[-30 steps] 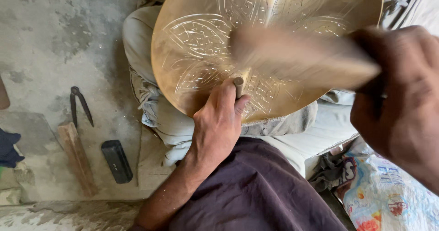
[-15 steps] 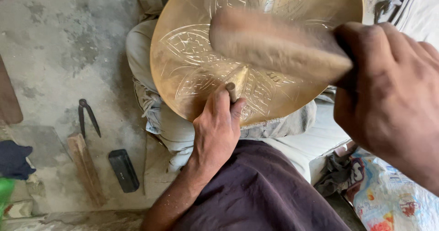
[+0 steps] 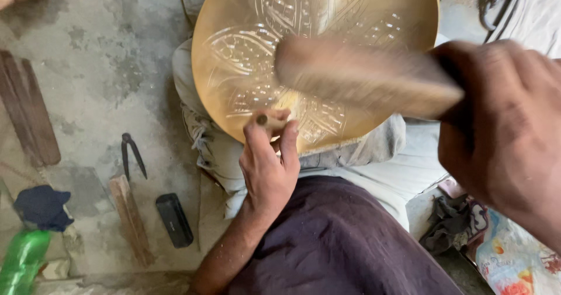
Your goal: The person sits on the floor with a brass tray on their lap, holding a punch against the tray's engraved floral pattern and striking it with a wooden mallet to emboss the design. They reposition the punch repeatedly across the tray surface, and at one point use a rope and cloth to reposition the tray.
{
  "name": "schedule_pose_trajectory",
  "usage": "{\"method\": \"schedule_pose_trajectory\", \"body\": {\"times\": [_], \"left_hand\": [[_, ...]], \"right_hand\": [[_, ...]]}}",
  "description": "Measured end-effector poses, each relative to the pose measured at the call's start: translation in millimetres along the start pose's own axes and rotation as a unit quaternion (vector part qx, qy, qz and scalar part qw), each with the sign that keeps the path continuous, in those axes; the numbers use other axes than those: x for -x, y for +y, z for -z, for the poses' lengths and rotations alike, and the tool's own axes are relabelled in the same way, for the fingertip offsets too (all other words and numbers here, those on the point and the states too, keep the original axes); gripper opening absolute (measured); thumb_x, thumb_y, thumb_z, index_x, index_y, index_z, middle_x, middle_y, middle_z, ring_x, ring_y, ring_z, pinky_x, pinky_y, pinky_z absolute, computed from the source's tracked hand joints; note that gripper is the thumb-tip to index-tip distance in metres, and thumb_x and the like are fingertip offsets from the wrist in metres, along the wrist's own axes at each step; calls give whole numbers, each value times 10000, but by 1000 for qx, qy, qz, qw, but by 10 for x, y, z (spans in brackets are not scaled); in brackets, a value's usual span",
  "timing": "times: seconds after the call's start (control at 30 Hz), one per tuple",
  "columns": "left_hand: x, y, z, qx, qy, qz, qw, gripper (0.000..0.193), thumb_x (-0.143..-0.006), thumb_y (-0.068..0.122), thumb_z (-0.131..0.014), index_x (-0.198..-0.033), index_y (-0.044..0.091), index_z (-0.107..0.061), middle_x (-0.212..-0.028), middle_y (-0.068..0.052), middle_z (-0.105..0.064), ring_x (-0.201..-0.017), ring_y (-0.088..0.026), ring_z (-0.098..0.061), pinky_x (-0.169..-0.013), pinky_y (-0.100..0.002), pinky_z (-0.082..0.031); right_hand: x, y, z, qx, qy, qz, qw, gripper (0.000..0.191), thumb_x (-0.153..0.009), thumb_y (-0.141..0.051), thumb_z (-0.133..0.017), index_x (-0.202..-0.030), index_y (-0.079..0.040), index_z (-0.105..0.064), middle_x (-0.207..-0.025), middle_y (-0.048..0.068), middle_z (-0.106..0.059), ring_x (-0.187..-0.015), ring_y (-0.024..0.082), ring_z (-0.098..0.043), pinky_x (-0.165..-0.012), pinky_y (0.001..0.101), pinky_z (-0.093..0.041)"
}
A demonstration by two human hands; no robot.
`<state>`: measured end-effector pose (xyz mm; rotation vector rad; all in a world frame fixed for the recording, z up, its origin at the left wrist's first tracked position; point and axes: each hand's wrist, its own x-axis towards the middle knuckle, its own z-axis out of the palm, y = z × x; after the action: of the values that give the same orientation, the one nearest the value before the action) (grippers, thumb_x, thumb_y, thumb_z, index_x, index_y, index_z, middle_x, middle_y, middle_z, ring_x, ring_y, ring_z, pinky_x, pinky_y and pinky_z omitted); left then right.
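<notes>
Left hand (image 3: 267, 165) fingers pinch small punch (image 3: 262, 120), tip set against brass plate (image 3: 245, 67) propped on lap. Right hand (image 3: 502, 134) clenched around wooden mallet (image 3: 362, 76), blurred, head above punch, over plate face. Left of left hand, on concrete floor (image 3: 87, 67): compass tool (image 3: 132, 153), wood strip (image 3: 131, 219), black block (image 3: 174, 219), green bottle (image 3: 22, 263).

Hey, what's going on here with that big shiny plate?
A person sits on the floor with a large brass plate propped on their lap. The left hand pinches a small metal punch against the plate's patterned face near its lower edge. The right hand grips a wooden mallet, blurred, above the punch. On the concrete floor to the left lie pliers, wood strips, a small black box and a green bottle.
</notes>
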<state>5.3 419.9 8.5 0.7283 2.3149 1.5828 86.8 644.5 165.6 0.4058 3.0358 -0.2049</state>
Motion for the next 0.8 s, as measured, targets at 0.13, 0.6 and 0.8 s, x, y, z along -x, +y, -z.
{"method": "schedule_pose_trajectory", "body": {"times": [0.13, 0.6, 0.8], "left_hand": [[-35, -40, -38, 41, -45, 107, 992, 308, -1092, 252, -591, -1181, -8, -451, -944, -98, -715, -855, -185, -795, -670, -301, -671], [175, -341, -227, -173, -10, 4, 985, 249, -1080, 234, -566, -1121, 6, -475, -877, -139, -606, -807, -325, -677, -715, -463, -535], [209, -367, -236, -110, 18, -24, 994, 418, -1093, 280, -585, -1244, -96, -484, -1009, -231, -614, -906, -395, -661, -776, -491, -536]], "right_hand": [[93, 36, -11, -35, 45, 11, 998, 504, -807, 156, -643, -1301, 135, -543, -995, 292, -631, -829, 368, -646, -731, 430, -541], [1, -189, 7, 69, 59, 120, 989, 577, -783, 55, -743, -1344, 36, -615, -1073, 201, -684, -898, 314, -644, -801, 426, -541], [-266, -401, 93, 87, 71, 114, 987, 575, -877, 4, -762, -1437, 5, -631, -1084, 154, -666, -949, 297, -630, -844, 411, -532]]}}
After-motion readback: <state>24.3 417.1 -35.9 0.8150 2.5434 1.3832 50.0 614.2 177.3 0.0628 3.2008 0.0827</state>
